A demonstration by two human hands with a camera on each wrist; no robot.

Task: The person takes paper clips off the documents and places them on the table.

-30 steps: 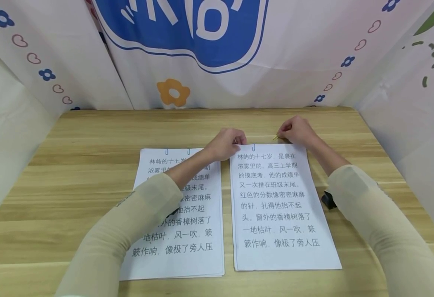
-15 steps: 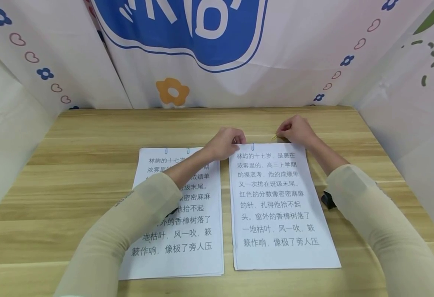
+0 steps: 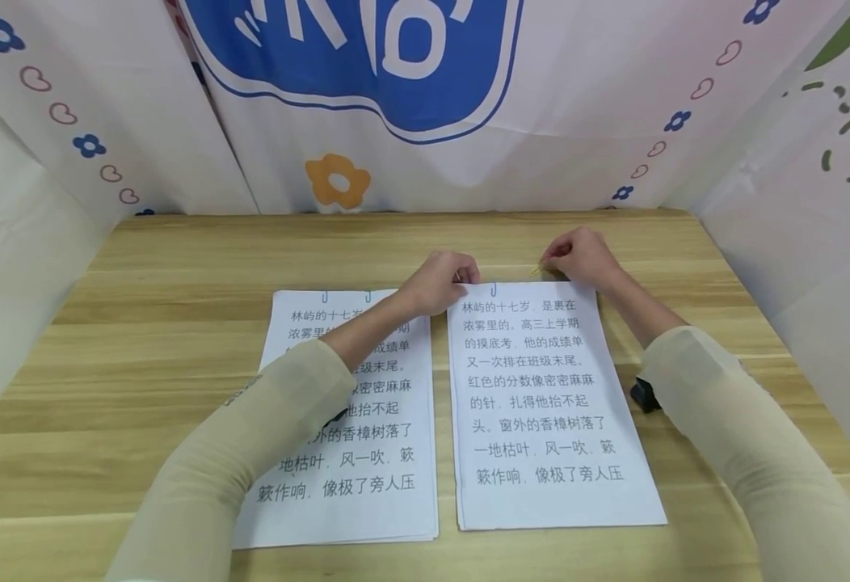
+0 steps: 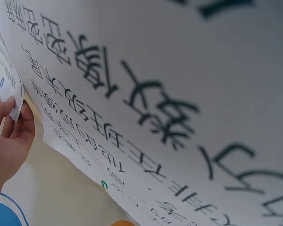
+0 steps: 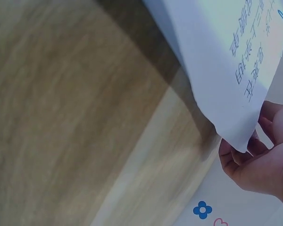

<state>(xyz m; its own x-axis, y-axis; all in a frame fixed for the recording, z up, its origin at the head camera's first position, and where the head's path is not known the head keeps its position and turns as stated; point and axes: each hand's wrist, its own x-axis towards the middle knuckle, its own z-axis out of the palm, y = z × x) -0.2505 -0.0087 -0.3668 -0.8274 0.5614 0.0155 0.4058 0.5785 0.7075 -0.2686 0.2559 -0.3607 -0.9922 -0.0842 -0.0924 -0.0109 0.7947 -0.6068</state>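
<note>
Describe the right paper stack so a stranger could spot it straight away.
Start at the wooden table, with two stacks side by side at its near edge. On it, the right stack has its top left corner held by the left hand. It shows just one clip along its top edge, while the left stack shows two.

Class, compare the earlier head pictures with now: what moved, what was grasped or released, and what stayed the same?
Nothing visibly changed beyond a slight shift of the whole view; nothing was grasped or released. The left hand still holds the right paper stack at its top left corner, the right hand still pinches the small yellow clip, and the left paper stack and blue clips stay put.
</note>
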